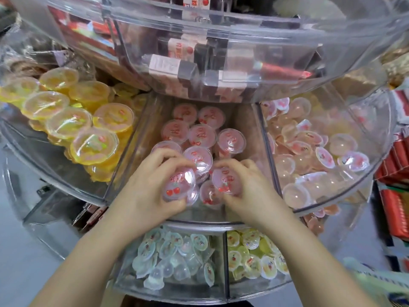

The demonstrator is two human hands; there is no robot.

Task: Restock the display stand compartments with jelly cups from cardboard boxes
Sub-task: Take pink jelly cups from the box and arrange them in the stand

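A clear acrylic display stand (pixel 221 52) fills the view in curved tiers. On the middle tier, the centre compartment (pixel 141 138) holds pink jelly cups (pixel 201 135), most standing lid-up in loose rows toward 12 o'clock. At 9 o'clock a neighbouring bay carries large yellow jelly cups (pixel 95 147); at 3 o'clock another holds small pale pink cups (pixel 309 151) tumbled at all angles. The tier below, at 6 o'clock, has small clear cups (pixel 172 258) and small yellow ones (pixel 250 255).

Both hands are over the near edge of the centre compartment. The left hand (pixel 143 191) has its fingers curled round a cherry-printed cup (pixel 179 185), which is tipped so its lid faces up and toward the camera, its short axis leaning toward 6 o'clock. The right hand (pixel 250 187) grips a second pink cup (pixel 225 180), also tilted lid-forward. A further cup may sit under the left one, though the glare makes that hard to settle.

The step in hand looks like placing: the cups are being set into the front gap of the bay. The next move calls for turning each cup level, lid upward, lowering it beside the standing ones, and letting go without knocking its neighbours. No cardboard box is in view.
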